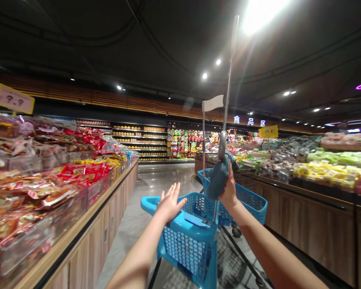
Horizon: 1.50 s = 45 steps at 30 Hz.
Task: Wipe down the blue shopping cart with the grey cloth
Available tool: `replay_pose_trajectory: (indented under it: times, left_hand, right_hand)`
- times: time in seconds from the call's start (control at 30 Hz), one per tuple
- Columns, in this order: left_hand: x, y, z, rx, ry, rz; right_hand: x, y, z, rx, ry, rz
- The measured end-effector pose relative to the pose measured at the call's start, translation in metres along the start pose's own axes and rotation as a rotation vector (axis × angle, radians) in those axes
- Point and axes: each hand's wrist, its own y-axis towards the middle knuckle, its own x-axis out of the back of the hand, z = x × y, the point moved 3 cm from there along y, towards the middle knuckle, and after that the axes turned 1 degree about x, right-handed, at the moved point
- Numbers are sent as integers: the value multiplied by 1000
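Observation:
My left hand [171, 202] lies with fingers stretched out over the near rim of a blue plastic shopping cart [189, 245]. My right hand [229, 188] is closed around a blue-grey fabric bundle [218, 178], above the cart's right side; most of its fingers are hidden behind it. A smooth grey, handle-like piece [223, 144] sticks up from the bundle. In line with it a thin metal pole [229, 76] rises high, pale at the top. Whether my right hand also grips the pole, I cannot tell.
Another blue cart [251, 202] stands just ahead to the right, near a pole with a white flag [213, 103]. Wood-fronted counters of packaged food, left [114, 210] and right [313, 224], flank the grey floor [165, 174]. Stocked shelves [140, 140] line the back wall.

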Motion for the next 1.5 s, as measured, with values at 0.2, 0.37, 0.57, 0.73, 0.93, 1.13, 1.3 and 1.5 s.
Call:
replay_pose_trajectory:
  times: [0.2,0.37,0.57,0.73,0.93,1.13,1.3,1.5]
  left_hand:
    - [-2,0,-4,-11,-4,-3]
    - [5,-7,-6,-5,-16,4]
    - [8,-13,5,-25,-1,-5]
    - [9,-14,8,-57,-4,-16]
    - [3,-4,3,-51,-38,3]
    - [-12,6,-16,-59,13,-13]
    - [-20,14,-26,-17,88,-43]
    - [-21,16,-31,10,116,-24]
  right_hand:
    - [13,45,31,386,-207,-163]
    - [13,66,64,580,-215,-217]
    - [4,60,107,600,-183,-250]
    - [3,71,138,462,-206,-260]
    - [22,143,129,439,-498,9]
    - [28,214,93,451,-725,298]
    - [29,167,92,505,-868,550]
    - [38,98,79,673,-931,453]
